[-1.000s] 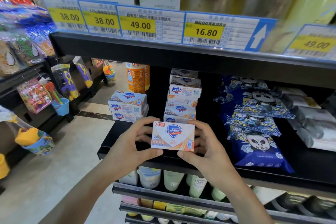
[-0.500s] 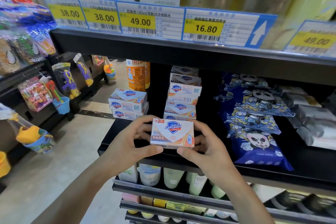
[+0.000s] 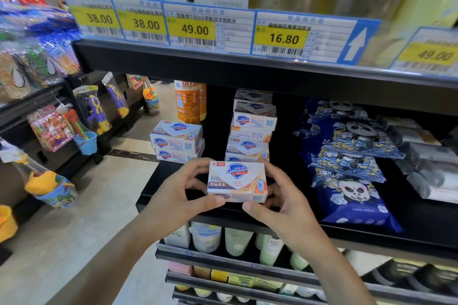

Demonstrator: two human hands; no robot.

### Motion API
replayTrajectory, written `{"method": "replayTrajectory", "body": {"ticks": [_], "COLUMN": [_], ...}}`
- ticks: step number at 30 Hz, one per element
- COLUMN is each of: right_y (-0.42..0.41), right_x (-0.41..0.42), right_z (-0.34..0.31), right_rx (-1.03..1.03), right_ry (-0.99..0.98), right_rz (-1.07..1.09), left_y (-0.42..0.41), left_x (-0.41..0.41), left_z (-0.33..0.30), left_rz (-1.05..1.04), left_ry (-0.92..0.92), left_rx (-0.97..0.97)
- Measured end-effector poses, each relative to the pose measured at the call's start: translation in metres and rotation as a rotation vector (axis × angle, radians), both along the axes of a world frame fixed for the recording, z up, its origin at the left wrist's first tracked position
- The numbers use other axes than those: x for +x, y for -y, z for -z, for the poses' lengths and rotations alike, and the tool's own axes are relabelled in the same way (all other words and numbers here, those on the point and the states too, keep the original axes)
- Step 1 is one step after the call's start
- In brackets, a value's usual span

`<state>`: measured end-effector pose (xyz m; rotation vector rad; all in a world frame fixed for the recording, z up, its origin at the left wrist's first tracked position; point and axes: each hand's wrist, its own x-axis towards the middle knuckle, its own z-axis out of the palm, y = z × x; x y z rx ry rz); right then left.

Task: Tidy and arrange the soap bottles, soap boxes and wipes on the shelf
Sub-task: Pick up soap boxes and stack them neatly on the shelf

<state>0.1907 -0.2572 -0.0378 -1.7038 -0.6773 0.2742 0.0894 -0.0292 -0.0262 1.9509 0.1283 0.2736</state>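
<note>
A white soap box (image 3: 237, 181) with a blue shield logo is held by both hands just above the front of the black shelf (image 3: 421, 220). My left hand (image 3: 181, 195) grips its left end, and my right hand (image 3: 285, 203) grips its right end. Behind it rises a tall stack of soap boxes (image 3: 251, 129). A shorter stack of two soap boxes (image 3: 177, 140) stands at the left. An orange soap bottle (image 3: 189, 101) stands at the back left. Blue panda wipes packs (image 3: 347, 163) lie overlapping on the right.
Grey packs (image 3: 426, 163) lie at the far right of the shelf. The shelf above carries price tags (image 3: 193, 27). Bottles and tubes (image 3: 235, 240) fill the lower shelves. Hanging toys (image 3: 81, 121) line the rack across the aisle on the left.
Both hands have carried the soap box slightly forward and lower, toward the shelf in front of the tall stack, tilting its face up.
</note>
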Motion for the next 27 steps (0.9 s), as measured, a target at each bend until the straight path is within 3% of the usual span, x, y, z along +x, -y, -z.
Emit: {"method": "replayTrajectory", "body": {"ticks": [16,27], "right_y": [-0.0001,-0.0010], "right_x": [-0.0021,-0.0020], "right_z": [-0.0024,-0.0007], "right_rx": [0.020,0.052], "right_ry": [0.067,0.012], "right_rz": [-0.046,-0.035], "left_y": [0.0035,0.0027], "left_x": [0.0010,-0.0010], "left_z": [-0.0032,-0.0067], "left_rz": [-0.016,-0.025], "left_ry": [-0.009,-0.016], "left_rx": [-0.047,-0.109]}}
